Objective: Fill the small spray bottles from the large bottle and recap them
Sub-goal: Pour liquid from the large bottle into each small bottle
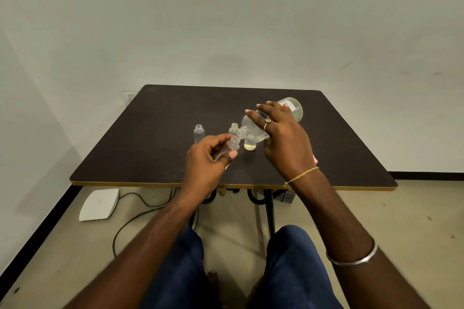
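1. Closest to me I see two knees in blue trousers (pixel 298 266), and between them the beige floor.
2. On the floor at the left lies a white flat device (pixel 99 204) with a dark cable (pixel 130 221) running from it under the table.
3. The right forearm wears a silver bangle (pixel 351 257), and a thin yellow thread (pixel 301 174) goes around the right wrist.
4. The left hand (pixel 208 158) is above the near part of the dark table (pixel 125 158). Its fingers are closed around a small clear bottle (pixel 232 147), which is tilted with its open neck pointing up and to the right.
5. The right hand (pixel 283 140) is wrapped over the large bottle (pixel 273 118), with a ring (pixel 268 121) on one finger. This bottle is tipped, bottom raised toward the far right, mouth down to the left, and its mouth meets the neck of the small bottle.
6. Under the large bottle stands a small bottle with yellowish liquid (pixel 249 144); I cannot tell if it has a cap.
7. Just behind the held one stands another small open bottle (pixel 234 129), partly hidden.
8. Farther left, apart from the others, an empty small bottle (pixel 199 133) stands upright without cap.
9. Behind the table is a pale wall (pixel 226 20).
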